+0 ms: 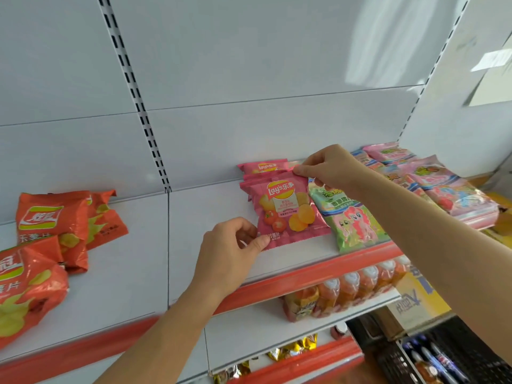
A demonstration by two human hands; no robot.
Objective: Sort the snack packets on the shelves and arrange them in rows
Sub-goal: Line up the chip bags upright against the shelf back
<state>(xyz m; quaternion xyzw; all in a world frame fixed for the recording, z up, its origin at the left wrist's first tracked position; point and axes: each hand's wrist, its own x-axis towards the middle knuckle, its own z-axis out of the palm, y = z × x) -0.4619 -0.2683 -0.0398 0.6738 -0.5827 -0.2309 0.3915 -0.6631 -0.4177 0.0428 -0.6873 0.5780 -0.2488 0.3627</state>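
At frame centre, the left hand pinches the pink Lay's packet by its lower corner; the right hand pinches its top corner on the shelf.

A broad bare stretch of the white shelf lies open between the orange chip bags at left and the pink Lay's packet at centre. To the right, a green pony packet and pink pony packets crowd the shelf to its end.
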